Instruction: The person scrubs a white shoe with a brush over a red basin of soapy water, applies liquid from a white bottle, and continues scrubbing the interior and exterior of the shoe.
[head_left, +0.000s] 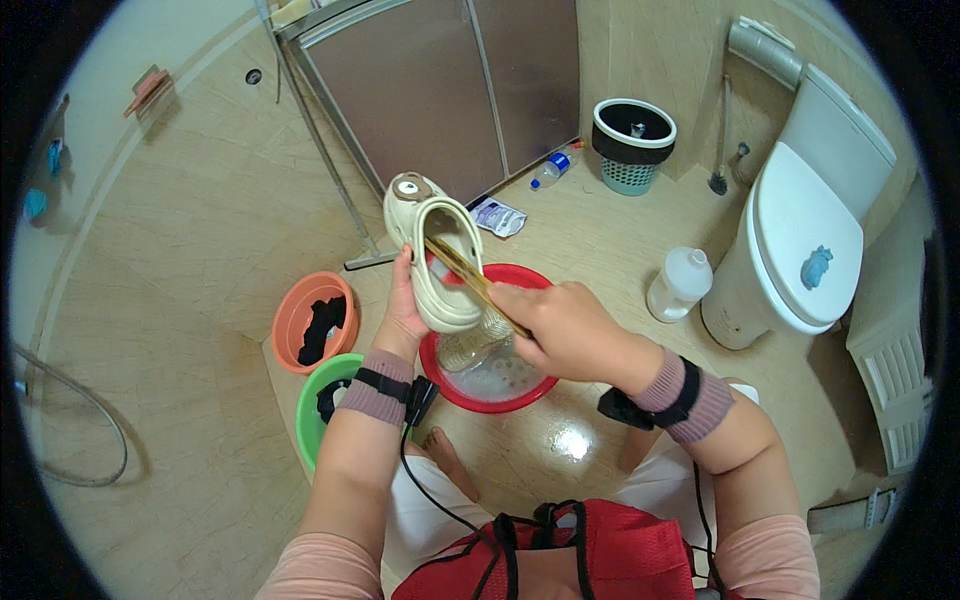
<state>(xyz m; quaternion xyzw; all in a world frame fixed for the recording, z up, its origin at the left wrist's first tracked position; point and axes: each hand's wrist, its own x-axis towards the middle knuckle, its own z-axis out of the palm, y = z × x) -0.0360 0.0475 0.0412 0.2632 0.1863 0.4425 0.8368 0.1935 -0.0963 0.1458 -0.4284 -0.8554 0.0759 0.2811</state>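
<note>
A cream clog (447,312) with a brown, eye-like round decoration on its toe is held up by my left hand (402,305), fingers closed around its side. Its opening faces me. My right hand (572,328) grips the yellowish handle of a brush (466,272), whose far end reaches inside the clog; the bristles are mostly hidden, with some red and white showing there. Below both hands, a red basin (497,407) holds sudsy water and a pale, patterned item (470,352), partly covered by the clog and my right hand.
An orange basin (281,328) with black cloth and a green basin (304,430) with dark items stand at left. A floor squeegee (370,262) leans near the glass partition. Rightward are a white jug (682,284), a bin (627,172), a plastic bottle (551,170) and a toilet (790,240).
</note>
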